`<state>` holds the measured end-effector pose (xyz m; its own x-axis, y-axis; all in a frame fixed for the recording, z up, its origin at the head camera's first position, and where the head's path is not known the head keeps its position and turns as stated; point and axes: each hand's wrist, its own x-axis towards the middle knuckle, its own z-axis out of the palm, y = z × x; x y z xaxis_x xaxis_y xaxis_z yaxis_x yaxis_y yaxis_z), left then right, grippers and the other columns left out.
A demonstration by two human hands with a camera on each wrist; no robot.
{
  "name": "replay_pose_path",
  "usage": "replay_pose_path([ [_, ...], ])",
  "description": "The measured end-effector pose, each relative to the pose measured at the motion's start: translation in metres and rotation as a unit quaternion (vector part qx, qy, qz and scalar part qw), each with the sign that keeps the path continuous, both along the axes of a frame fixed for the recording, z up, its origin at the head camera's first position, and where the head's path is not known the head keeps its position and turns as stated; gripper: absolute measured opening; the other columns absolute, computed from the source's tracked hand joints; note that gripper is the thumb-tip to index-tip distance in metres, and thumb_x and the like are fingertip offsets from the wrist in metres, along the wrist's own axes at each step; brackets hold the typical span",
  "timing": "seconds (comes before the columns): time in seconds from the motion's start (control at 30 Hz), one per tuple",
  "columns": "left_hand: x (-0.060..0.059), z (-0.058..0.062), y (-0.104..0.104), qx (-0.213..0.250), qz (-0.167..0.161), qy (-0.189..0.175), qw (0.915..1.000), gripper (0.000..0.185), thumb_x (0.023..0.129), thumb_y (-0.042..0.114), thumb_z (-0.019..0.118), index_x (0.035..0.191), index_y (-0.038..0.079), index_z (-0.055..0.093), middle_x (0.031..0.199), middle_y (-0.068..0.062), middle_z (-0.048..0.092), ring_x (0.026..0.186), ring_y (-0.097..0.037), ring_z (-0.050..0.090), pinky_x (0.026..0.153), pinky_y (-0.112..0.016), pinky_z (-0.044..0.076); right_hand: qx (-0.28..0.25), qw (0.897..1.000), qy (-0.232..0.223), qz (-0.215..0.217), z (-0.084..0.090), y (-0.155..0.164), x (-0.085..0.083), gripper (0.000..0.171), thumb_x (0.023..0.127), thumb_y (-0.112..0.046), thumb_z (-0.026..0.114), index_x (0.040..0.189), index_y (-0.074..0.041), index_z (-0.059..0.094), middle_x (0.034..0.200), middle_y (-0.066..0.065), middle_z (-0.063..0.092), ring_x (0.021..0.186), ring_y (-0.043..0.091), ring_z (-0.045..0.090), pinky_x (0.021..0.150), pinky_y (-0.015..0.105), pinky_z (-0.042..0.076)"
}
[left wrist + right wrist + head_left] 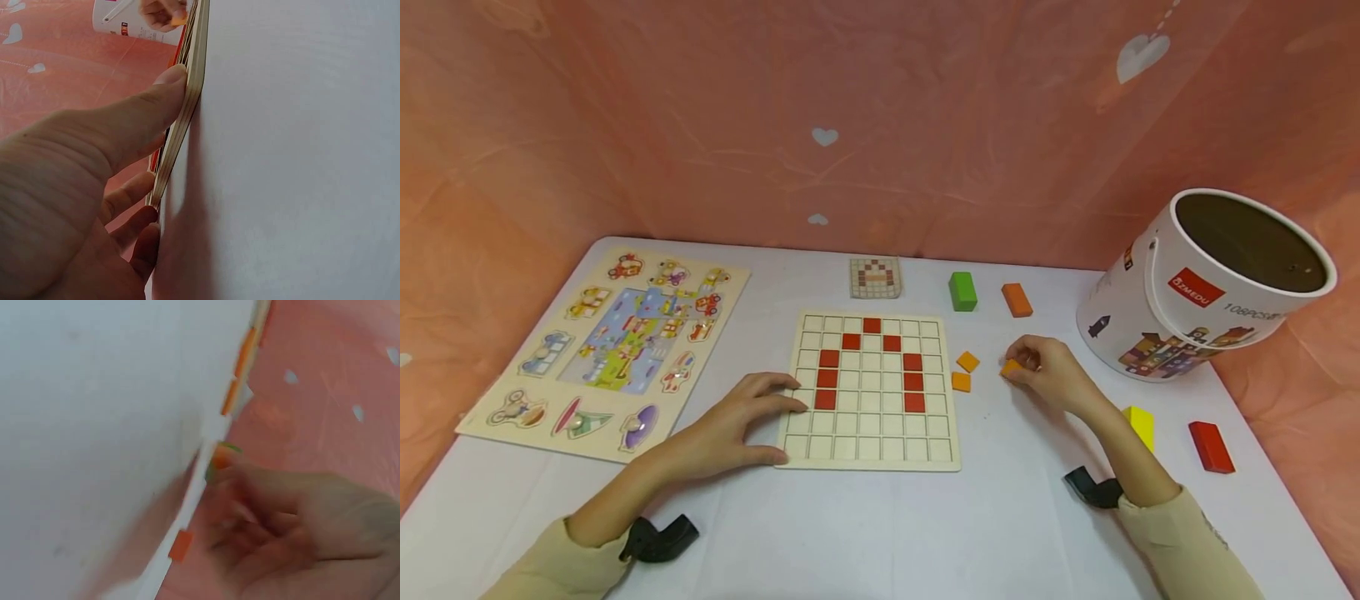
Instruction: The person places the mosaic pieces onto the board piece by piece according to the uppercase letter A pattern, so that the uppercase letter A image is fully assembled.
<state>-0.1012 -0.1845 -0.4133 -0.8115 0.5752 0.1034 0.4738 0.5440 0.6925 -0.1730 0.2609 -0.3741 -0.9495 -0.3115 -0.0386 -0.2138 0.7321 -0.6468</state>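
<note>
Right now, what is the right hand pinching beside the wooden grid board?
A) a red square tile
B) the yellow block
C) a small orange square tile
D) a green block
C: in the head view the right hand pinches a small orange square tile in its fingertips, just right of the wooden grid board, while the green block lies untouched farther back.

Two bare hands, cream long sleeves [1187, 533], black camera mount [658, 537] strapped at each wrist.
</note>
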Motion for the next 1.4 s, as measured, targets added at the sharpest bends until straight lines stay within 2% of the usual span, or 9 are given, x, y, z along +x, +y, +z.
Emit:
replay_pose_path([
  [0.13, 0.0, 0.001, 0.0, -0.002, -0.001, 0.002, 1.0, 0.054, 0.076, 0.031, 0.086, 0.125, 0.017, 0.067, 0.145, -0.006, 0.045, 0.136, -0.03, 0.035, 0.11, -0.056, 0.03, -0.057, 0.998, -0.007, 0.024, 0.005, -0.028, -0.01, 0.017, 0.09, 0.006, 0.067, 0.106, 0.009, 0.064, 0.095, 0.017, 0.063, 0.079, 0.026, 0.06, 0.061, 0.022, 0.052],
  [0.23, 0.001, 0.002, 0.0, -0.004, -0.001, 0.0, 1.0, 0.054, 0.076, 0.031, 0.086, 0.125, 0.017, 0.067, 0.145, -0.006, 0.044, 0.136, -0.031, 0.034, 0.11, -0.057, 0.03, -0.092, 0.992, -0.02, 0.078, 0.009, -0.06, -0.017, 0.016, 0.09, 0.006, 0.066, 0.106, 0.008, 0.066, 0.093, 0.015, 0.064, 0.077, 0.024, 0.062, 0.064, 0.025, 0.054],
  [0.4, 0.001, 0.002, 0.0, -0.005, -0.001, -0.003, 1.0, 0.054, 0.077, 0.031, 0.086, 0.125, 0.017, 0.067, 0.145, -0.006, 0.044, 0.136, -0.031, 0.034, 0.11, -0.057, 0.031, -0.104, 0.977, -0.04, 0.182, 0.01, -0.115, -0.028, 0.016, 0.09, 0.005, 0.067, 0.106, 0.005, 0.068, 0.094, 0.01, 0.066, 0.081, 0.019, 0.058, 0.07, 0.026, 0.05],
  [0.57, 0.0, 0.001, -0.001, -0.004, -0.002, -0.003, 1.0, 0.053, 0.078, 0.033, 0.085, 0.126, 0.018, 0.066, 0.145, -0.006, 0.044, 0.137, -0.031, 0.034, 0.11, -0.058, 0.03, -0.1, 0.961, -0.078, 0.247, 0.009, -0.156, -0.032, 0.011, 0.09, 0.008, 0.064, 0.1, 0.005, 0.068, 0.088, 0.008, 0.064, 0.078, 0.016, 0.055, 0.071, 0.024, 0.049],
  [0.8, 0.0, 0.001, -0.001, -0.004, -0.002, -0.006, 1.0, 0.054, 0.078, 0.033, 0.084, 0.127, 0.018, 0.066, 0.145, -0.006, 0.044, 0.137, -0.032, 0.034, 0.11, -0.059, 0.03, -0.08, 0.956, -0.1, 0.265, 0.007, -0.18, -0.031, 0.014, 0.089, 0.012, 0.063, 0.1, 0.006, 0.068, 0.081, 0.009, 0.061, 0.065, 0.016, 0.056, 0.061, 0.023, 0.051],
  [1.07, 0.0, 0.001, 0.0, -0.006, 0.0, -0.01, 0.9999, 0.053, 0.078, 0.034, 0.084, 0.126, 0.019, 0.066, 0.146, -0.005, 0.044, 0.136, -0.031, 0.034, 0.11, -0.058, 0.03, -0.048, 0.964, -0.069, 0.251, 0.006, -0.18, -0.028, 0.013, 0.09, 0.006, 0.066, 0.102, 0.002, 0.07, 0.094, 0.009, 0.067, 0.081, 0.016, 0.057, 0.074, 0.022, 0.049],
  [1.27, 0.0, 0.002, 0.0, -0.004, 0.0, -0.009, 1.0, 0.054, 0.079, 0.035, 0.083, 0.127, 0.019, 0.066, 0.146, -0.006, 0.044, 0.137, -0.032, 0.034, 0.11, -0.059, 0.029, 0.054, 0.967, 0.043, 0.247, 0.005, -0.171, -0.012, 0.029, 0.096, -0.015, 0.066, 0.121, -0.002, 0.067, 0.119, 0.01, 0.063, 0.104, 0.023, 0.056, 0.089, 0.036, 0.049],
  [1.33, 0.0, 0.002, 0.0, -0.005, -0.001, -0.006, 1.0, 0.053, 0.079, 0.035, 0.083, 0.127, 0.019, 0.066, 0.146, -0.006, 0.044, 0.137, -0.032, 0.034, 0.11, -0.059, 0.029, 0.119, 0.956, 0.065, 0.259, 0.007, -0.167, -0.005, 0.043, 0.099, -0.028, 0.063, 0.135, -0.006, 0.059, 0.138, 0.011, 0.054, 0.124, 0.028, 0.048, 0.102, 0.047, 0.042],
  [1.4, 0.0, 0.002, 0.0, -0.006, -0.002, -0.004, 1.0, 0.053, 0.079, 0.034, 0.083, 0.127, 0.019, 0.066, 0.146, -0.007, 0.044, 0.137, -0.032, 0.035, 0.11, -0.059, 0.03, 0.177, 0.94, 0.068, 0.283, 0.009, -0.162, 0.002, 0.058, 0.1, -0.041, 0.058, 0.148, -0.011, 0.047, 0.156, 0.009, 0.038, 0.144, 0.031, 0.029, 0.112, 0.057, 0.028],
])
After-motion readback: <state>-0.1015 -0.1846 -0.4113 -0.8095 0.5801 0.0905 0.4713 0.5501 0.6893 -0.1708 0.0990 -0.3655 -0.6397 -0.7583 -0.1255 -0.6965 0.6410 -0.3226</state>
